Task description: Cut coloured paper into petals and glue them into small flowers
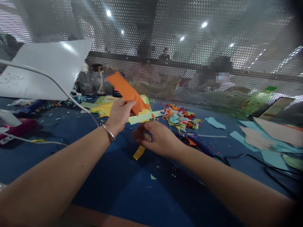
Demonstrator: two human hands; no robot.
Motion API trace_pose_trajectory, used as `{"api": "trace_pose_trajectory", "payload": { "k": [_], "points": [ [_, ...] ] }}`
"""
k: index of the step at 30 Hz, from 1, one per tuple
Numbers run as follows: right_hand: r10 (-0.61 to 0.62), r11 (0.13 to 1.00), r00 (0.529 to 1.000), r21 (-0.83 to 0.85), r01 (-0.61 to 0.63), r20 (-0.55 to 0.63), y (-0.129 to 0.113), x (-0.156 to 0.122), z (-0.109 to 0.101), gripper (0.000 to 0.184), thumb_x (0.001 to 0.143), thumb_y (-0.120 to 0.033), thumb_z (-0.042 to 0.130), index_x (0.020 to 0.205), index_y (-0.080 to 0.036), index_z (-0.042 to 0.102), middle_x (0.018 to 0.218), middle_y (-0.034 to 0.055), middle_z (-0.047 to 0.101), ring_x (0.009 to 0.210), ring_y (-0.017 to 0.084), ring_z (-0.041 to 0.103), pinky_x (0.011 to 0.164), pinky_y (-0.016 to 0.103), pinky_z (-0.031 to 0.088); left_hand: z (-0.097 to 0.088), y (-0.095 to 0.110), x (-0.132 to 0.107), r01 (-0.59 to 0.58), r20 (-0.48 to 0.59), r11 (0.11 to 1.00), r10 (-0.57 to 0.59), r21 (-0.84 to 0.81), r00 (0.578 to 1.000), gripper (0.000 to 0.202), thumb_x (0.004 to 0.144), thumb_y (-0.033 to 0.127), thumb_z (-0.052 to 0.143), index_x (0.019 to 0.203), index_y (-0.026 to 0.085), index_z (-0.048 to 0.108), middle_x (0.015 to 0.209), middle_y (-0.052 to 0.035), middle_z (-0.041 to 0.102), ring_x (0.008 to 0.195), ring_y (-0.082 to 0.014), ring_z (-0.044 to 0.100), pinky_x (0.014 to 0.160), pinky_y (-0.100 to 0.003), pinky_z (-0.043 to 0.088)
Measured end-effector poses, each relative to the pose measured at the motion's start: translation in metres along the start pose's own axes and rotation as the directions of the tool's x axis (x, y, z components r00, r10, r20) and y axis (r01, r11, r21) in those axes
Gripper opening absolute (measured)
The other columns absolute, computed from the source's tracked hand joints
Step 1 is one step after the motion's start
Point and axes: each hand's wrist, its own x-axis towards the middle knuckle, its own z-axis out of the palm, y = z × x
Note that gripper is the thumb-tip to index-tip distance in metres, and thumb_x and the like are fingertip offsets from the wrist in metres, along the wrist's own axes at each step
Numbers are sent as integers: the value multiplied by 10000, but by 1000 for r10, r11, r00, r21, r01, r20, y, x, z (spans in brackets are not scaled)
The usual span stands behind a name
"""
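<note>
My left hand [120, 114] pinches a folded strip of orange paper [127, 93] between thumb and fingers, held up over the table with its far end tilted up to the left. To its right, my right hand [157, 137] hovers lower with curled fingers, thumb and index finger apart; its fingertips are blurred. A small yellow paper strip [139, 153] shows just below the right thumb; I cannot tell whether they touch. Behind the hands lie yellow and pale green paper sheets [105, 107]. A heap of small multicoloured folded paper pieces [181, 117] sits beyond the right hand.
Blue and pink paper sheets [262, 135] lie at the right beside black cables [267, 170]. A white cable [53, 80] crosses the left side, near a large white sheet [49, 67]. Bottles [98, 80] stand before a perforated metal screen [170, 37]; people are visible through it.
</note>
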Motion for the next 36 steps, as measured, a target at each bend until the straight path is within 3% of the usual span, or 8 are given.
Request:
{"api": "trace_pose_trajectory", "payload": {
  "k": [6,8,11,12,17,22,29,36],
  "points": [
    [-6,1000,943,-26,-3,-333,2,-56,-27,346,871,-402,658,1149,-206,593,1018,97,692,950,257,632,816,382,501,22,-8,-25,163,143,986,-157,-33,977,177,819,140,583,649,155,634,638,-8,658,582,-114,616,625,-235,511],
    [15,994,896,-90,-62,-444,7,-64,-31,341,866,-419,660,1127,-211,592,994,92,695,922,261,641,819,400,501,33,-7,-39,286,208,956,-266,-69,941,241,821,131,578,582,152,601,578,-7,630,541,-102,593,609,-222,499],
    [29,980,840,-151,-132,-542,16,-68,-31,321,852,-404,662,1097,-212,585,989,88,695,909,278,646,819,436,503,45,-5,-59,369,315,924,-323,-99,893,161,831,160,577,722,120,690,710,-69,709,655,-147,664,681,-267,536],
    [24,977,834,-165,-138,-552,19,-68,-30,315,849,-388,660,1094,-207,582,989,91,695,908,282,646,822,446,503,48,-4,-64,417,369,895,-339,-157,866,157,840,157,572,786,110,712,782,-83,730,710,-153,677,724,-275,540],
    [9,975,834,-180,-130,-552,24,-68,-25,304,839,-336,658,1098,-198,577,1006,103,700,918,286,647,837,462,504,51,-5,-72,487,371,836,-381,-253,847,171,850,169,587,869,87,736,841,-97,738,738,-152,669,750,-278,529],
    [22,980,833,-152,-127,-553,20,-69,-25,279,843,-306,643,1098,-217,573,1025,93,705,948,283,648,857,461,500,53,-6,-72,442,382,881,-355,-169,853,98,806,121,653,833,97,745,817,-85,740,712,-121,654,703,-229,498],
    [38,983,833,-129,-130,-552,18,-71,-24,314,840,-341,663,1110,-207,578,1026,98,694,933,274,652,833,450,518,53,-8,-70,362,407,927,-296,-95,864,237,817,46,539,885,107,758,864,-88,756,747,-137,674,740,-260,527],
    [103,990,846,-29,-138,-523,22,-77,-28,376,860,-372,665,1193,-218,577,1083,91,691,875,246,667,839,442,526,48,-13,-60,317,436,948,-279,-16,856,171,807,111,593,896,96,738,815,-78,732,680,-137,651,689,-274,528]
  ]
}}
